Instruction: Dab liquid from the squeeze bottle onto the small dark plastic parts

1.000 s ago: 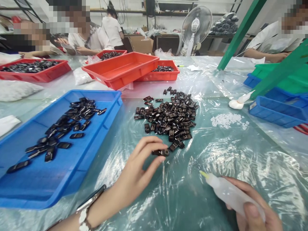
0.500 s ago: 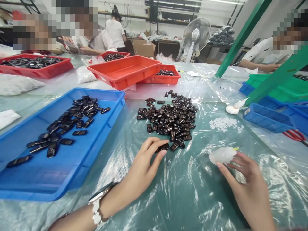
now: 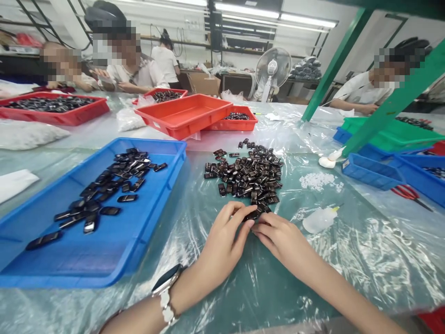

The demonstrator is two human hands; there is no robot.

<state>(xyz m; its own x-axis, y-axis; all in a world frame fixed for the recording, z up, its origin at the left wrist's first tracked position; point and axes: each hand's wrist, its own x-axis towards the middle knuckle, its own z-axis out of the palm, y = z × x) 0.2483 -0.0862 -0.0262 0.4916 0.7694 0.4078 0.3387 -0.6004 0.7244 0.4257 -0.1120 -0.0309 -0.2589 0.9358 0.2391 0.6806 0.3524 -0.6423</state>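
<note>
At the near edge of a pile of small black parts (image 3: pixel 248 169), my left hand (image 3: pixel 227 232) pinches one black part (image 3: pixel 252 215) between thumb and fingers. My right hand (image 3: pixel 278 232) meets it from the right, its fingers pressed together at the same spot; what they hold, if anything, is hidden. A white squeeze bottle (image 3: pixel 318 220) with a yellow-green tip lies on the table right of my right hand. Beyond the bottle is a patch of small white pieces (image 3: pixel 320 181).
A blue tray (image 3: pixel 153 222) with black parts stands at the left. Red trays (image 3: pixel 184 116) lie farther back. At the right are a small blue bin (image 3: pixel 373 171), red-handled pliers (image 3: pixel 406 192) and a green post (image 3: pixel 392 102). Several people sit around the table.
My right hand has let go of the squeeze bottle, which now rests on the table, and has moved left to meet my left hand. The view has tilted up slightly.
</note>
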